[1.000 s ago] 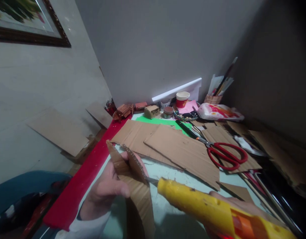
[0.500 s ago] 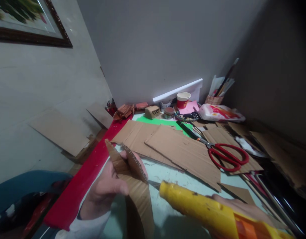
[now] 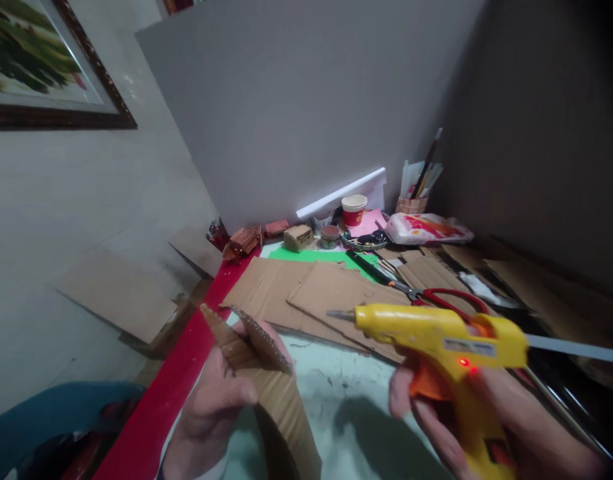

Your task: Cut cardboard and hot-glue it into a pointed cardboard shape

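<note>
My left hand (image 3: 211,407) is closed around a folded piece of corrugated cardboard (image 3: 281,407), thumb on its near face and fingers behind it. A curved strip with an exposed fluted edge stands up from the piece. In my right hand (image 3: 526,413) is a yellow hot glue gun (image 3: 421,327), its red light lit and a finger at the orange trigger. The nozzle points left, above the table and apart from the cardboard. A white glue stick (image 3: 581,348) sticks out of the gun's back.
Flat cardboard sheets (image 3: 266,287) lie beyond my hands on the pale table (image 3: 336,387). Red-handled scissors (image 3: 451,297) rest behind the glue gun. Farther back are a paper cup (image 3: 354,210), a small cardboard chest (image 3: 298,237), a plastic-wrapped pack (image 3: 429,229) and a brush holder (image 3: 411,204).
The glue gun has moved up and away to the right from the cardboard piece, and its nozzle has turned level. My left hand keeps its hold on the cardboard. The view has shifted slightly.
</note>
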A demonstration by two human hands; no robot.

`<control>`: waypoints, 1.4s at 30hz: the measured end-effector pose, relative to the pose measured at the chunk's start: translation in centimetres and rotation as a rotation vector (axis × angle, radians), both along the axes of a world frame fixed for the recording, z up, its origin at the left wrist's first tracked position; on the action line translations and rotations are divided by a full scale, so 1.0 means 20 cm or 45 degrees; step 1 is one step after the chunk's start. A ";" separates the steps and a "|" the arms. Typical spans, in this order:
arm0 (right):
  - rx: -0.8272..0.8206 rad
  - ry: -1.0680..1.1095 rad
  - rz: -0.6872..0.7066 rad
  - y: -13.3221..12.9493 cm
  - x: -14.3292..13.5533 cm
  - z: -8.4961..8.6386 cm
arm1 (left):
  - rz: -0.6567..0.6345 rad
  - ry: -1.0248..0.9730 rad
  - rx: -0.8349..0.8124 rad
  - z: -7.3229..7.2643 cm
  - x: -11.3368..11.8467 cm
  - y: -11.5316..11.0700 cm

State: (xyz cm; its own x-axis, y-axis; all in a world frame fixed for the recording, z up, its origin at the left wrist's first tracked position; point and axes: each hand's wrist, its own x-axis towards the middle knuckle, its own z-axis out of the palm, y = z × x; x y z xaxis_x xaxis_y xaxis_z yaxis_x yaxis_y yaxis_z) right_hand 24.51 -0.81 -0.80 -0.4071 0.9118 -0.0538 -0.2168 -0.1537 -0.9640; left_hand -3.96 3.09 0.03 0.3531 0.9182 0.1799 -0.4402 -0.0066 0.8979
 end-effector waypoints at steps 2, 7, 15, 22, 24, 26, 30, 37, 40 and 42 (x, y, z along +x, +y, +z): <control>-0.102 0.074 -0.055 0.03 -0.04 -0.01 | -0.032 -0.006 0.012 -0.01 0.00 0.00; -0.226 0.148 -0.209 0.13 -0.12 -0.10 | -0.035 0.013 0.030 -0.04 -0.04 0.00; -0.342 -0.350 -0.080 0.16 -0.18 -0.17 | -0.001 -0.036 0.059 -0.05 -0.04 -0.01; 0.036 -1.077 -0.295 0.16 -0.16 -0.15 | -0.070 -0.117 0.134 0.00 -0.02 -0.03; 0.197 -1.292 -0.371 0.14 -0.15 -0.12 | -0.061 -0.106 0.113 0.00 -0.02 -0.04; 0.287 -1.454 -0.398 0.09 -0.15 -0.08 | -0.017 -0.061 0.066 0.01 -0.01 -0.05; 0.699 -1.481 -0.425 -0.07 -0.22 0.08 | 0.156 -0.002 -0.104 0.03 0.04 -0.09; 1.767 -1.580 -0.656 -0.14 -0.44 0.22 | 0.306 0.137 -0.151 0.09 0.14 -0.12; 1.818 -1.568 -0.854 -0.10 -0.49 0.16 | 0.366 0.163 -0.190 0.07 0.15 -0.13; 1.836 -1.509 -0.951 -0.09 -0.49 0.13 | 0.473 0.122 -0.237 0.05 0.16 -0.14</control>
State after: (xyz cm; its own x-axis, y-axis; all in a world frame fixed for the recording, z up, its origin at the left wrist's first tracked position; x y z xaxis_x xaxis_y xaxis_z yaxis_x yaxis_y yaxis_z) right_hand 14.73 -2.53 1.78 -0.3194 0.4641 0.8262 0.8547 0.5177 0.0396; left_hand -0.82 0.22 1.11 -0.0006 0.9998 -0.0188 -0.3528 0.0174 0.9356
